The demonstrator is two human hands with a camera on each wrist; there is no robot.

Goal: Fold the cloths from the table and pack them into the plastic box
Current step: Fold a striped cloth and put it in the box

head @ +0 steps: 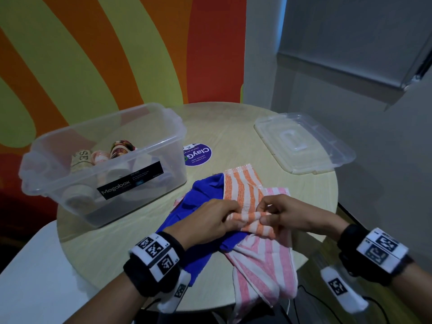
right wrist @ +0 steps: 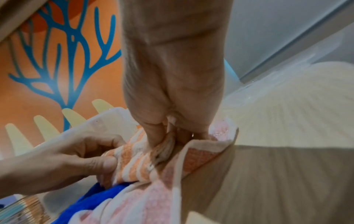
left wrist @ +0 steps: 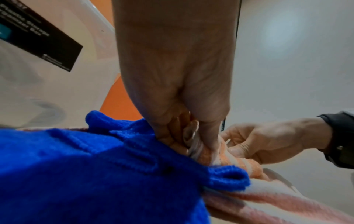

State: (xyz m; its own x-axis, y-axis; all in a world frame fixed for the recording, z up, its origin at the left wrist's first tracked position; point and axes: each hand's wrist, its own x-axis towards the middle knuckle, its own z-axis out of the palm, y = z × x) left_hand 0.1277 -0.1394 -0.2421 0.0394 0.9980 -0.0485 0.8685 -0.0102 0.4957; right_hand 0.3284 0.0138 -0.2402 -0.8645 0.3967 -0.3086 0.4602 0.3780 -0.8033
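An orange-and-white striped cloth lies on the round table, its near end rolled up. My left hand pinches the roll's left end. My right hand pinches its right end. Under it lie a blue cloth and a pink-and-white striped cloth that hangs over the table's near edge. The clear plastic box stands at the left with several rolled cloths inside.
The box's clear lid lies at the table's right rear. A purple round sticker is at the table's middle. The wooden table stands against a striped wall; its near edge is close under my wrists.
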